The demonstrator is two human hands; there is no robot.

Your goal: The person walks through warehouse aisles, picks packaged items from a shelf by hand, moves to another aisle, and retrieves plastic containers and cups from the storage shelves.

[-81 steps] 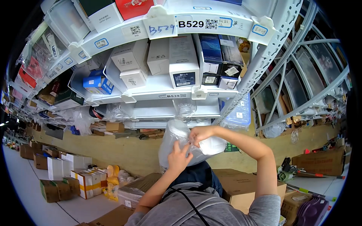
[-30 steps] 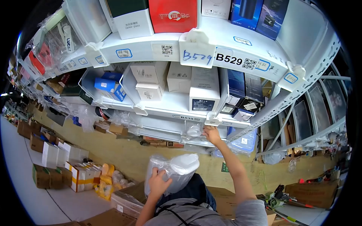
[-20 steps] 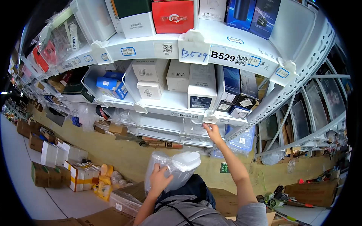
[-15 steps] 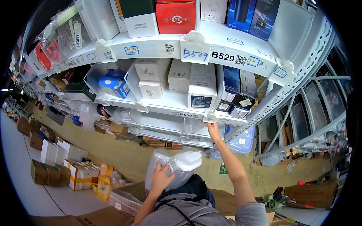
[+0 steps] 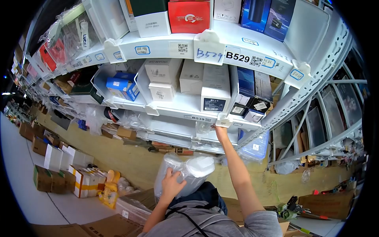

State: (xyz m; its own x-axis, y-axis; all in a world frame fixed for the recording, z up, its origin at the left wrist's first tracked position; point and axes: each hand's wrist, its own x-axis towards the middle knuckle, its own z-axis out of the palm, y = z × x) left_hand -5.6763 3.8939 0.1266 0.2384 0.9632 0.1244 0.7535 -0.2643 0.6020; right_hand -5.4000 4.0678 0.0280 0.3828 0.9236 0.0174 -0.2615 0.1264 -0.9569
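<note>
My left hand (image 5: 173,185) is curled over a clear plastic-wrapped container (image 5: 165,178) with a white, lid-like end (image 5: 200,166), held against my body. My right arm stretches forward to the shelf rack. At its end, my right hand (image 5: 221,134) is just under the front edge of the shelf labelled B539 (image 5: 197,117), by a white plastic clip (image 5: 224,120). Its fingers are mostly hidden, so any grip cannot be made out. Close behind it, on the lower level, lies something in clear plastic (image 5: 203,127).
White boxes (image 5: 216,85) and a blue box (image 5: 123,87) fill the middle shelf; above, a red box (image 5: 188,17) stands on the B529 shelf. A perforated upright (image 5: 312,75) rises at right. Cartons (image 5: 53,179) stand on the left floor, with more cardboard beside me.
My right hand has shifted slightly left and lower, from the clip to below the shelf edge. My left hand keeps the wrapped container; the whole view has shifted slightly.
</note>
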